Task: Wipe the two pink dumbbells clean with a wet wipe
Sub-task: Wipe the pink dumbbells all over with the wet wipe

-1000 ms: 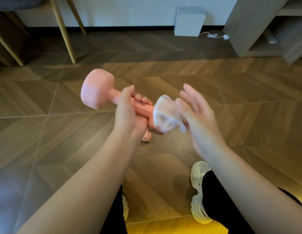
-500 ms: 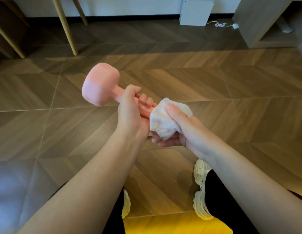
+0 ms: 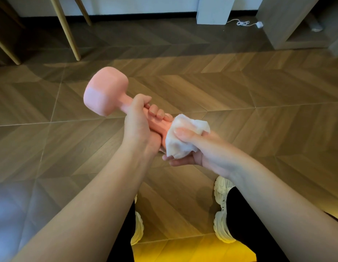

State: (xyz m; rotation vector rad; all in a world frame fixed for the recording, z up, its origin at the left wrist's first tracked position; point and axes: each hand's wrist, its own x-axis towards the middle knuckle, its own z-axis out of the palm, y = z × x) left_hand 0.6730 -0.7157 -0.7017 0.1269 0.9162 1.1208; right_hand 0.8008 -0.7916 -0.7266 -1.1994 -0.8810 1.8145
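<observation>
The fingers (image 3: 155, 111) of the left hand (image 3: 138, 129) are curling tightly round the handle of the dumbbell (image 3: 105, 94), gripping it just behind the far head. The right hand (image 3: 200, 150) is holding a bunched wipe (image 3: 185, 138) against the near head, with the thumb pressing on top and the other fingers cupping from beneath. Nothing is carrying the dumbbell but the hands. It is hanging tilted in the air, far head up and to the left, over the wooden floor (image 3: 240, 95) and just ahead of the person's shoes (image 3: 223, 214). The likeliest trouble is moisture from the wipe making the handle slick, so that the one-handed grip slips and the weight drops toward the feet below. The stretch of handle under the left palm is also likely to be missed unless the grip shifts. The near head is lying almost wholly under the wipe and the right hand, so its condition is impossible to judge. A paler band is showing on the far head, but whether that is dampness or light is unclear. The other dumbbell is not showing anywhere in view.
</observation>
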